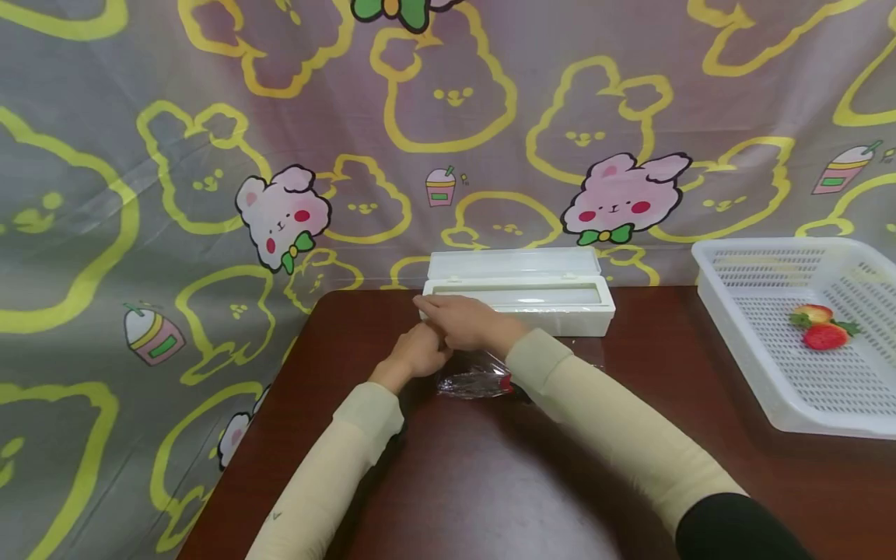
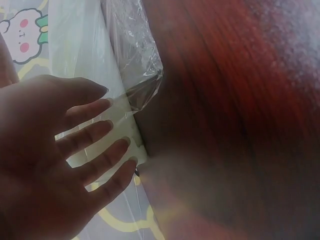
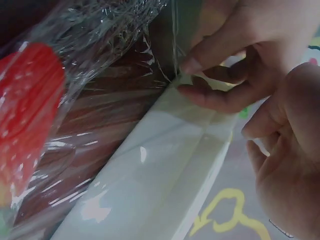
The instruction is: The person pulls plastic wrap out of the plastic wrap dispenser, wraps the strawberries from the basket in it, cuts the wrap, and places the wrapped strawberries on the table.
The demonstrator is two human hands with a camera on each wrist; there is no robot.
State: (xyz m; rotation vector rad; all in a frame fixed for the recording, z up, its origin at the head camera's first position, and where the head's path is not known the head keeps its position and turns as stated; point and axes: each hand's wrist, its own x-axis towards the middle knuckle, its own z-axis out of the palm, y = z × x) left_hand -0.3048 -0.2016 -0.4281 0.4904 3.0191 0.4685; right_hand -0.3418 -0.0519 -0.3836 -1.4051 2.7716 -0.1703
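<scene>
Just left of centre in the head view, the left hand [image 1: 418,351] sits with fingers spread and straight by the white cling film box's [image 1: 518,302] left end. Next over, the right hand [image 1: 463,321] pinches the film [image 3: 172,75] edge there. Below it lies a wrapped strawberry [image 1: 483,383]; a basket [image 1: 735,327] sits far right.

The head view is evenly and softly lit and sharp throughout, with a dull sheen on the near part of the counter [image 1: 490,482] and soft shadows under the sleeves. Both wrist views are dimmer and hazy. The left wrist view blurs the left hand [image 2: 45,165] close up. In the right wrist view, glare streaks the cling film [image 3: 100,45].
</scene>
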